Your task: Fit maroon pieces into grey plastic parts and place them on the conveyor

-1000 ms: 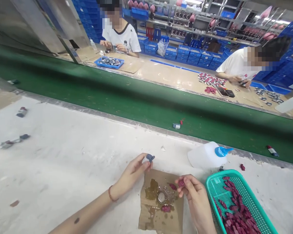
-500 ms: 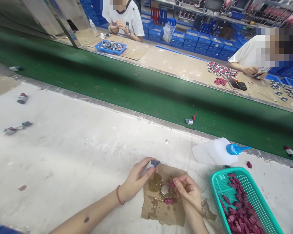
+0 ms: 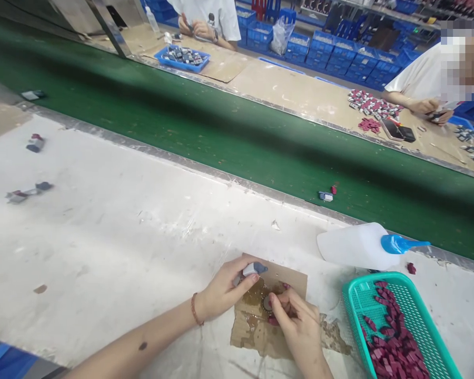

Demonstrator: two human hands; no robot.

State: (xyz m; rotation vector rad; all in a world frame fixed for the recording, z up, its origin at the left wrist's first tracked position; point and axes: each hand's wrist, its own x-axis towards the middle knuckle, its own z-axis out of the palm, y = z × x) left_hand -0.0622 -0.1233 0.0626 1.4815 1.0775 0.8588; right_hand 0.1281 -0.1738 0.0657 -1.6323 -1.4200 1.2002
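My left hand [image 3: 227, 284] grips a small grey and white piece [image 3: 255, 269] between thumb and fingers, above the upper left of a stained cardboard sheet [image 3: 296, 279]. My right hand [image 3: 296, 318] is pinched over the middle of the cardboard, its fingertips at a round metal cap [image 3: 266, 302] that they partly cover. Whatever is between those fingertips is hidden. A dark red piece [image 3: 273, 320] lies on the cardboard just below the cap, partly behind the right hand. Wet brown patches surround the cap.
A green basket [image 3: 349, 305] of dark red pieces stands at the right, with a white bottle [image 3: 355, 246] with blue nozzle behind it. A green conveyor [image 3: 221, 137] crosses beyond the table. Across it, two people handle small parts. Loose pieces [image 3: 35, 142] lie far left.
My right hand has moved left and down to the cap, which is now partly covered. My left hand still grips the grey and white piece. The camera view has shifted.
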